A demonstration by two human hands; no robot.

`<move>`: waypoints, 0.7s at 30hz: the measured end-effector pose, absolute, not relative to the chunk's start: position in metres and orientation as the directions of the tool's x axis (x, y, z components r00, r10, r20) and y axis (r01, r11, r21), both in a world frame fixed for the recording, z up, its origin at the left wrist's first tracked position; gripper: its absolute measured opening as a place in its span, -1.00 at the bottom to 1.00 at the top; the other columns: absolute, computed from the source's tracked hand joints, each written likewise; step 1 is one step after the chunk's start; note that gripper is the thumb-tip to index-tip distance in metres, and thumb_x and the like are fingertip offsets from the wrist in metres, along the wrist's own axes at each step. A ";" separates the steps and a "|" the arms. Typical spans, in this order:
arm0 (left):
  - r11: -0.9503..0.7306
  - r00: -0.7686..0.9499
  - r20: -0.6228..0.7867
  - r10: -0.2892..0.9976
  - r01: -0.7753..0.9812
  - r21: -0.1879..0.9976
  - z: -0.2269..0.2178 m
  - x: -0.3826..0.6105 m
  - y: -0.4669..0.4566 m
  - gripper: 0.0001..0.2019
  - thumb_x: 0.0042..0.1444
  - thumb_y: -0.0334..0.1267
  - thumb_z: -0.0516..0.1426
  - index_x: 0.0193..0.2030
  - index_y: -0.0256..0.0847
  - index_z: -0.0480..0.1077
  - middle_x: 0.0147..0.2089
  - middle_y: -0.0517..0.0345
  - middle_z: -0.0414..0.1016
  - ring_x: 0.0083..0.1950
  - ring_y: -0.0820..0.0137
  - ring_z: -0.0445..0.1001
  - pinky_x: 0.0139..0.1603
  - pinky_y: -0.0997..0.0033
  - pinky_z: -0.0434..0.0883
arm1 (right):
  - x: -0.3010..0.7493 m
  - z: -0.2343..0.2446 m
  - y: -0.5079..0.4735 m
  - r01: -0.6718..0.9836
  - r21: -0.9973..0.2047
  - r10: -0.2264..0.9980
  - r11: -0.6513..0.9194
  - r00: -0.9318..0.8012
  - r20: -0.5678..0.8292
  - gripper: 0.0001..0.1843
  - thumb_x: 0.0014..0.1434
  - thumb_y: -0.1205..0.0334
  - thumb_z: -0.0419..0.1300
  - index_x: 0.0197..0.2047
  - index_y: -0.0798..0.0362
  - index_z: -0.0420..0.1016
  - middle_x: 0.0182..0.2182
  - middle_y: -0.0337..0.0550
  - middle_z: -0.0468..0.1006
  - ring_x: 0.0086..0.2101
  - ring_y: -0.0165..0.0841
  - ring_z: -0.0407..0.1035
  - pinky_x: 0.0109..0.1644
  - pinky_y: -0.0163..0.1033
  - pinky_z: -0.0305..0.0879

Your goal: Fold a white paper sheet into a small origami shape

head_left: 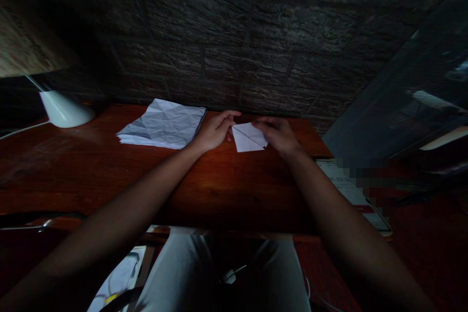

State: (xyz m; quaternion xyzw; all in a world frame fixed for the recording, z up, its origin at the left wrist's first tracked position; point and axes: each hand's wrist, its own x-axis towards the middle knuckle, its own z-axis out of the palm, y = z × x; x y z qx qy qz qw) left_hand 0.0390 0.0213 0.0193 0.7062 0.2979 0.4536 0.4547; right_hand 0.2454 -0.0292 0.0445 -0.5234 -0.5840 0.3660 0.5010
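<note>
A small folded white paper [247, 137] lies on the red-brown wooden desk [219, 185] near the far edge. My left hand [215, 129] pinches its upper left corner with curled fingers. My right hand [278, 132] rests on its right side, fingers curled over the upper right edge. Creases show across the paper. Both forearms reach forward over the desk.
A stack of creased white sheets [163, 124] lies left of my hands. A white lamp base [66, 109] stands at the far left. A dark brick wall [234, 34] rises behind the desk. A printed sheet [347, 187] lies at the right edge. My legs in light trousers [219, 273] show below.
</note>
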 end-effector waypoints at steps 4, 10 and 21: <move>-0.414 0.449 0.361 0.817 0.020 0.910 0.022 0.039 0.019 -0.75 0.29 -0.15 0.20 0.00 -0.21 0.55 -0.30 0.15 0.60 -0.41 0.48 0.49 -0.43 0.53 0.40 | 0.245 0.045 -0.030 0.236 -0.950 0.977 0.203 0.015 0.212 -0.68 -0.01 -0.02 0.37 -0.31 0.07 0.64 -0.39 -0.16 0.62 -0.41 -0.36 0.38 -0.29 -0.22 0.30; -0.400 0.458 0.351 0.817 0.011 0.917 0.027 0.038 0.014 -0.76 0.20 -0.21 0.24 -0.03 -0.20 0.62 -0.24 0.10 0.65 -0.37 0.44 0.49 -0.35 0.47 0.40 | 0.245 0.046 -0.030 0.242 -0.943 0.973 0.227 -0.010 0.232 -0.66 0.01 -0.07 0.37 -0.32 0.04 0.62 -0.38 -0.17 0.59 -0.38 -0.32 0.39 -0.27 -0.19 0.28; -0.163 0.369 0.184 0.911 -0.087 0.983 0.033 0.041 0.011 -0.76 0.20 -0.17 0.23 -0.07 -0.18 0.63 -0.14 0.06 0.66 -0.23 0.39 0.57 -0.24 0.42 0.52 | 0.243 0.047 -0.031 0.204 -0.952 0.971 0.226 0.025 0.236 -0.68 -0.01 -0.03 0.36 -0.31 0.05 0.61 -0.42 -0.19 0.58 -0.42 -0.35 0.35 -0.29 -0.20 0.27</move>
